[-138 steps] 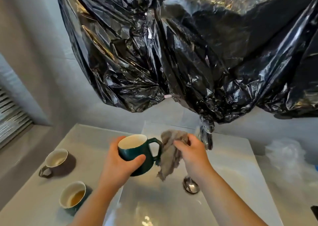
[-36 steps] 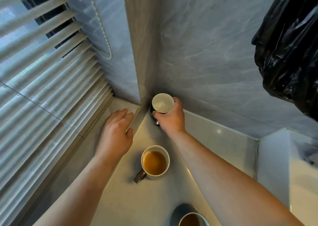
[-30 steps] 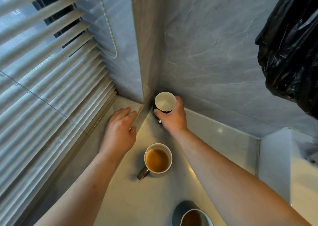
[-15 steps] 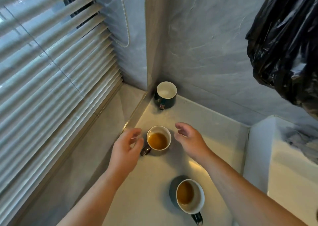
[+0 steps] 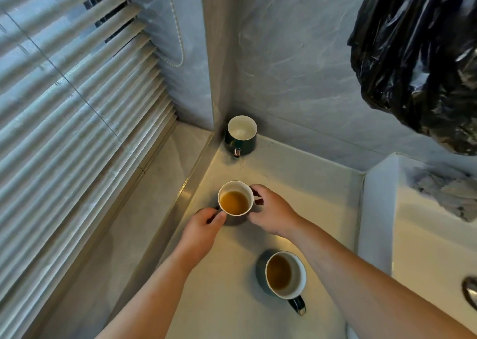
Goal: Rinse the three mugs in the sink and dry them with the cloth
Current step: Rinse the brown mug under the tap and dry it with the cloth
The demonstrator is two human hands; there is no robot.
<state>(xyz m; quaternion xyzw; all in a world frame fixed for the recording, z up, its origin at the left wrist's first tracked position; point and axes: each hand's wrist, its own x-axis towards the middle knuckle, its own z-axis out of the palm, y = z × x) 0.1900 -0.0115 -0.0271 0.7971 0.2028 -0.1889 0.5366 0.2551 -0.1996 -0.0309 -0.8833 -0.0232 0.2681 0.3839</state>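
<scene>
Both hands hold the middle mug (image 5: 235, 202), full of brown drink, by the counter's (image 5: 304, 184) left edge. The left hand (image 5: 204, 225) and right hand (image 5: 272, 213) curl their fingers round its sides. An empty mug (image 5: 242, 133) sits in the back corner.

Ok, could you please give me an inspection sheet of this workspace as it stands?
Surface: pale counter beside the sink.
Job's things: empty mug in the corner; middle mug and near mug hold brown liquid; cloth bunched on sink rim.
Clutter: nothing seen.
Grippers: left hand pinches middle mug's handle; right hand curls round its side.
Cables: beaded blind cord only.
Surroundings: blinds left; black plastic bag upper right.
</scene>
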